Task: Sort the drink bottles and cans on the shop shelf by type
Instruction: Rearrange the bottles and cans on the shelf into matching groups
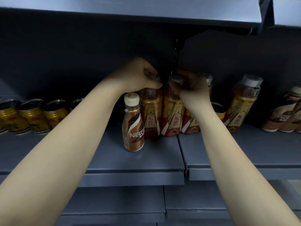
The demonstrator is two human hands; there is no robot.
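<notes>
From my head camera I look into a dim grey metal shelf (pixel 146 159), its deck made of two panels that meet at a seam just right of centre, with a dark back wall (pixel 81 51) behind and the pale underside of an upper shelf (pixel 130 12) across the top. My left hand (pixel 138 75) is curled over the cap of one golden-labelled energy drink bottle (pixel 150 118), fingers and thumb closed round its top. My right hand (pixel 190 86) is closed in the same way on the cap of the neighbouring energy bottle (pixel 173 118), which stands touching the first. Both bottles seem to rest upright on the deck, though in this low light I cannot be sure their bases are fully down. Just in front of the left bottle stands a brown Nescafé bottle (pixel 133 126) with a cream cap, upright and nearer to me. Behind my right wrist another energy bottle (pixel 191 123) is partly hidden, and a further one (pixel 242 105) stands apart to the right. Far right, a cluster of coffee bottles (pixel 286 115) sits at the frame edge. To the left, a row of gold cans (pixel 32 116) lines the back of the shelf. Lower grey shelves (pixel 114 203) step out below.
</notes>
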